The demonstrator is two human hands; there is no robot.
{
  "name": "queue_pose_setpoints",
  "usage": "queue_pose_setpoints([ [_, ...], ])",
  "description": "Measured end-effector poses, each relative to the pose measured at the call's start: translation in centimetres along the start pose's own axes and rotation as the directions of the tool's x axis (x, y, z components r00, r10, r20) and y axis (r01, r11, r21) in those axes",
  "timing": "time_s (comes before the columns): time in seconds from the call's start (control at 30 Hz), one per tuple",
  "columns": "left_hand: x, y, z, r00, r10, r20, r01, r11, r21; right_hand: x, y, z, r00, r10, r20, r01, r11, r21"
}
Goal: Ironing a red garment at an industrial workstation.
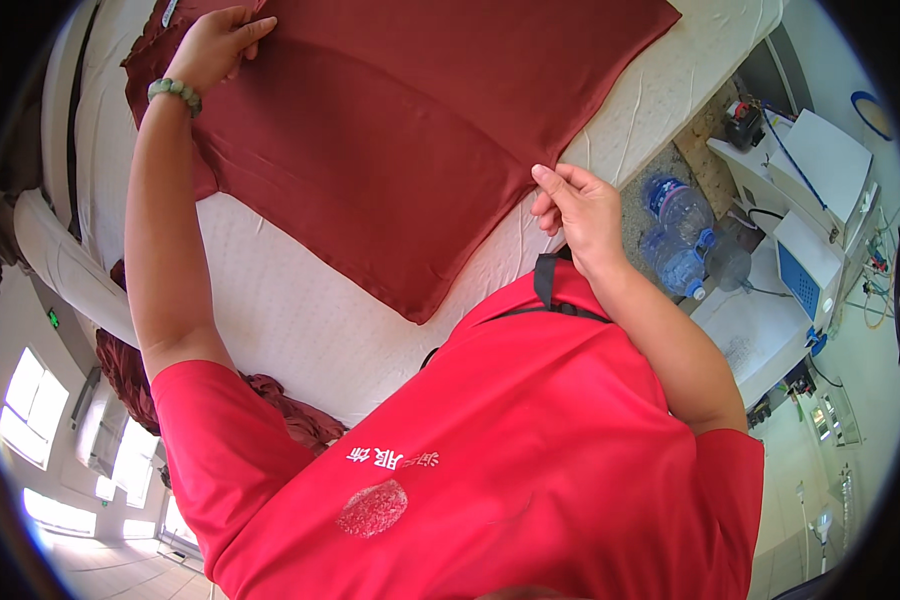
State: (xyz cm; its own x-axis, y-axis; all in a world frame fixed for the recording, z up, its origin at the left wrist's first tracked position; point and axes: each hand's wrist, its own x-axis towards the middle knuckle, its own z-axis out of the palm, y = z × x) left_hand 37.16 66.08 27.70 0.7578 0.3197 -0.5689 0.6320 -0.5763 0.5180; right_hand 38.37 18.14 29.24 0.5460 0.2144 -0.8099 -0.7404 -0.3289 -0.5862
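A dark red piece of fabric lies spread over a padded white table, one corner pointing toward my body. My left hand, wearing a green beaded bracelet, is at the fabric's far left part, thumb and fingers closed on the cloth; its fingertips are partly hidden. At the right edge of the cloth, my right hand pinches the fabric between thumb and forefinger, the other fingers curled. A faint crease runs across the cloth between the two hands. A small white label shows near the upper left.
The padded white table extends under the fabric. Bunched dark red cloth hangs near its close edge. Large clear plastic bottles stand at the right, beside white equipment with hoses and cables. A padded white arm sticks out on the left.
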Motion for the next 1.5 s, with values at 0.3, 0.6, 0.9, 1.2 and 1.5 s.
queue_pose_setpoints([
  [0.3,-1.4,1.8,1.9,0.988,-0.116,-0.097,0.136,0.962,0.235,1.0,-1.4,0.0,1.0,0.011,-0.004,-0.011,0.969,-0.248],
  [0.6,-12.7,8.3,18.9,0.513,0.432,-0.742,-0.31,0.899,0.309,1.5,-5.3,-3.0,0.7,-0.638,0.32,0.6,0.282,-0.749],
  [0.9,-16.6,16.5,28.1,0.703,0.149,-0.696,-0.088,0.988,0.123,7.4,-12.5,-2.4,0.273,-0.774,0.571,0.522,-0.38,-0.764],
  [1.2,-18.4,14.7,27.9,0.481,-0.206,-0.852,0.248,0.964,-0.093,9.3,-16.2,1.2,0.111,-0.472,0.875,0.742,-0.547,-0.389],
  [1.5,-13.9,8.8,21.0,0.283,-0.153,-0.947,0.369,0.929,-0.04,14.5,-19.9,10.2,-0.119,-0.278,0.953,0.781,-0.619,-0.083],
])
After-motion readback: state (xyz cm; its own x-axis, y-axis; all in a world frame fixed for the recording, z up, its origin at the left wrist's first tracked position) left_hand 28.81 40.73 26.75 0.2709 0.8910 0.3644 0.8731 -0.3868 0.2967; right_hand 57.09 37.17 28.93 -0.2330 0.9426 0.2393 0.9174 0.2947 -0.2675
